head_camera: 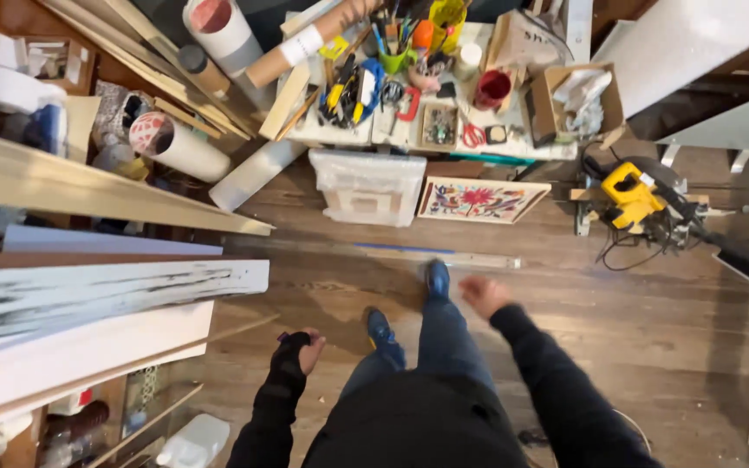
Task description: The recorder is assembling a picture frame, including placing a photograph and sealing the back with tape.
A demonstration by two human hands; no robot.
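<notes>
**Walking empty-handed through a cluttered workshop**

The left hand [308,348] has its fingers loosely curled around nothing; the right hand [483,295] is blurred, fingers apparently released and empty. Both swing beside blue shoes [436,279] in mid-stride, so this reads as a walking step, with no grasp in hand. Nearest ahead lies a long wooden strip [426,254] on the plank floor [652,329]. Beyond it a floral framed picture [481,200] leans below a crowded desk [340,132] (tools, cups, scissors). A yellow mitre saw [635,199] stands right; painted boards [106,295] stack left.

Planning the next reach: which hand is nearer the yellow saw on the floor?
Right. The right hand is out in front, below-left of the yellow saw. The left hand hangs by the planks, farther away.
</notes>
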